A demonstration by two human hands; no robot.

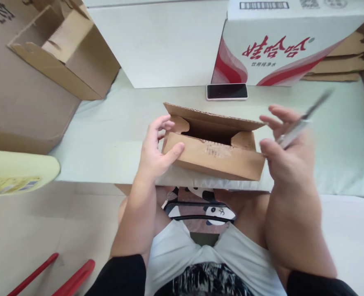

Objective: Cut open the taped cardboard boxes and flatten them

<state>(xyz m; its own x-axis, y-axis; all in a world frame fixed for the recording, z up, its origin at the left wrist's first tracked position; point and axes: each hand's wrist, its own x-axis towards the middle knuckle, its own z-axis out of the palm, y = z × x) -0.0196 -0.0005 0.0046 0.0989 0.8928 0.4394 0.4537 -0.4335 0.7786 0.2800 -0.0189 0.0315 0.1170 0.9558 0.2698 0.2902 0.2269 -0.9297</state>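
Observation:
A small brown cardboard box point(219, 160) lies at the front edge of the table, its long lid flap point(212, 116) raised and its dark inside partly showing. My left hand point(158, 148) grips the box's left end, thumb pressed on the front panel and fingers round the back. Near the right end is my right hand point(288, 144), slightly blurred. It holds a utility knife point(295, 129) with a silver handle, the dark blade pointing up and to the right, away from the box. Whether the right thumb touches the box's corner, I cannot tell.
Behind the box lies a phone point(227, 91). Two white cartons point(169, 45) point(262, 57) stand at the back, the right one with red print. Brown boxes point(79, 57) fill the left, and flattened cardboard point(339, 63) sits at right. A yellow-green container point(18, 168) juts in from the left.

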